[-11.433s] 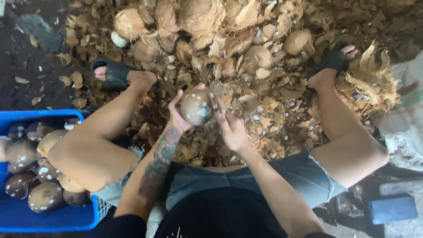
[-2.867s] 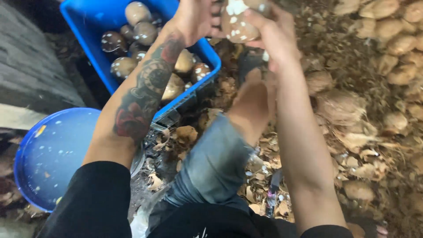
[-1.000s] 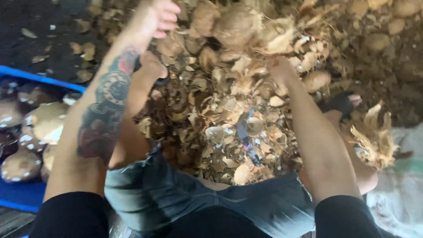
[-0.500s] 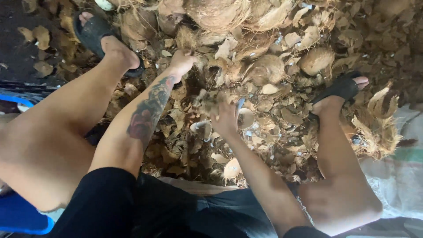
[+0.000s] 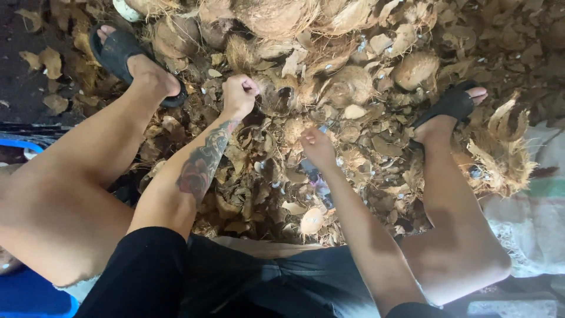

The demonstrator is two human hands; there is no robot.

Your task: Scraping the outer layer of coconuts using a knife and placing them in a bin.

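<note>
While both arms stretch forward into the heap of coconut husk scraps (image 5: 376, 159), the left hand (image 5: 238, 96) sits just above the centre of the frame, curled into a fist with the knuckles up; it appears to grip the fibrous edge of a husked coconut (image 5: 279, 97) lying just to its right, though what the fingers enclose is hidden; the right hand (image 5: 318, 146) lies lower and right of centre, fingers bent down into the scraps, and whether it pinches anything I cannot tell.

That coconut lies between the two hands, touching or nearly touching the left fist and a short way up-left of the right hand, so the left hand is the nearer; its shape is roundish and half buried, so no clear long axis shows.

More coconuts (image 5: 415, 69) sit toward the upper right and along the top edge, rounded, tan and hairy; the scraps around them are flat, curled, dry brown flakes with pale chips mixed in; a shaggy clump of loose fibre (image 5: 500, 159) lies at the right, beside a pale woven sack (image 5: 541, 194).

Black sandals (image 5: 120, 53) are on both feet, planted at upper left and upper right of the pile; a blue plastic crate (image 5: 23, 291) shows at the lower left corner, behind the bare left leg.
</note>
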